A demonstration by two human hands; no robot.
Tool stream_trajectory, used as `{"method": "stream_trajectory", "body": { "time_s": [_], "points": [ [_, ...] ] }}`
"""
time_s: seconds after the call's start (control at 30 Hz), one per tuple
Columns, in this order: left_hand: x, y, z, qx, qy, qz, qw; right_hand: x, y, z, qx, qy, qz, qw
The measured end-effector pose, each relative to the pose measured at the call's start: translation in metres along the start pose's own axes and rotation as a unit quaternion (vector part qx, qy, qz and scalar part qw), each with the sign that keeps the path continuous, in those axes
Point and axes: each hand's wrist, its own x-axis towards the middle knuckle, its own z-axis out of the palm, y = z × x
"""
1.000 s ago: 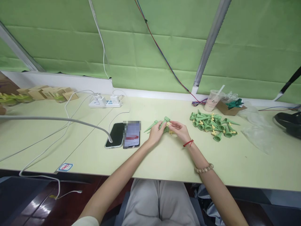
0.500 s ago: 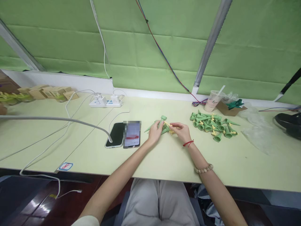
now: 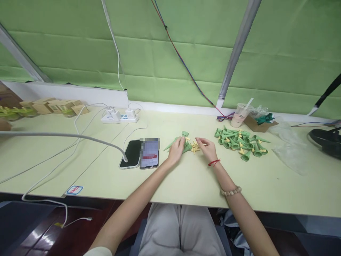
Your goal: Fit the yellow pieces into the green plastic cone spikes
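1. Your left hand (image 3: 176,152) sits just left of the frame's centre, fingers curled around a green cone-shaped spike (image 3: 184,139) whose wide end points up and away from you.
2. More green spikes (image 3: 170,144) lie under and beside that hand, one tip pointing toward the left of the frame.
3. Your right hand (image 3: 208,150) is just right of centre, resting on the table (image 3: 191,181). Its fingers are loosely bent and point left toward the small yellow parts (image 3: 195,147); whether a fingertip pinches one of them cannot be told at this size.
4. The small yellow parts lie on the table between your two hands, close to both.
5. A pile of green spikes with yellow fittings (image 3: 241,142) lies to the right of your right hand, apart from it.
6. A red cord (image 3: 213,163) and a bead bracelet (image 3: 230,191) sit on your right wrist and forearm.
7. Two phones (image 3: 140,153) lie side by side left of your left hand, a white cable (image 3: 66,135) plugged into the darker one.
8. A power strip (image 3: 119,116) lies in the upper left of the table; a plastic cup with a straw (image 3: 241,113) and a cardboard box (image 3: 259,122) stand behind the pile at the upper right.
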Motion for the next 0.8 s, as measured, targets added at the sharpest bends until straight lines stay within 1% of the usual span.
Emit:
{"method": "stream_trajectory", "body": {
  "time_s": [0.1, 0.2, 0.3, 0.4, 0.5, 0.6, 0.7, 0.8],
  "points": [
    [-0.002, 0.0, -0.001, 0.026, -0.05, 0.037, 0.998, -0.003, -0.009, 0.004, 0.122, -0.102, 0.046, 0.986],
    [-0.002, 0.0, -0.002, 0.011, -0.071, 0.048, 0.996, -0.007, -0.015, 0.006, 0.204, -0.162, 0.096, 0.961],
    [-0.001, -0.001, -0.003, -0.015, -0.088, 0.072, 0.993, -0.01, -0.02, 0.004, 0.278, -0.228, 0.162, 0.919],
    [0.0, -0.001, -0.006, -0.045, -0.117, 0.097, 0.987, -0.012, -0.023, 0.002, 0.303, -0.296, 0.21, 0.881],
    [0.0, 0.002, -0.011, -0.077, -0.143, 0.107, 0.981, -0.013, -0.022, 0.0, 0.333, -0.309, 0.233, 0.86],
    [0.0, 0.007, -0.015, -0.109, -0.162, 0.108, 0.975, -0.013, -0.018, -0.001, 0.349, -0.316, 0.237, 0.85],
    [-0.001, 0.011, -0.017, -0.141, -0.194, 0.112, 0.964, -0.013, -0.013, 0.001, 0.374, -0.31, 0.246, 0.839],
    [-0.001, 0.013, -0.019, -0.13, -0.184, 0.129, 0.966, -0.014, -0.01, 0.006, 0.398, -0.299, 0.267, 0.825]
  ]
}}
